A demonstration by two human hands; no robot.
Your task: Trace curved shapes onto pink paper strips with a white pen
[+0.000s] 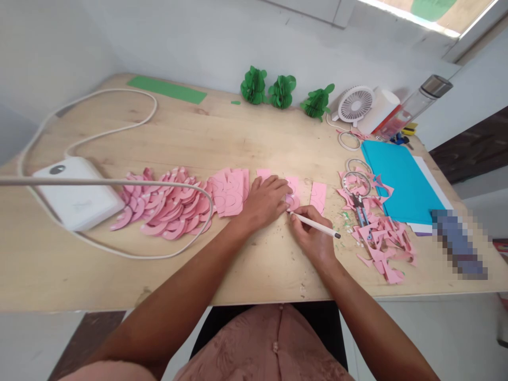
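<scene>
My right hand (pixel 315 236) is closed around a white pen (pixel 317 225) with a dark end, its tip down at a small pink paper piece (pixel 292 186). Flat across that piece and the table lies my left hand (pixel 268 198), fingers stretched out, covering part of the pink paper. Curved pencil-like lines show on the paper. To the right of the pen is another pink paper strip (pixel 318 197). Left of my left hand sits a stack of pink sheets (pixel 229 193) with drawn curves, beside a heap of cut pink curved pieces (pixel 174 203).
Pink scraps (pixel 383 246) and scissors (pixel 360 211) lie to the right, near tape rolls (pixel 356 183) and blue sheets (pixel 405 180). Behind stand three green paper shapes (pixel 253 85), a fan (pixel 356 105) and a bottle (pixel 416 103). A white device (pixel 79 196) with a looping cable is left.
</scene>
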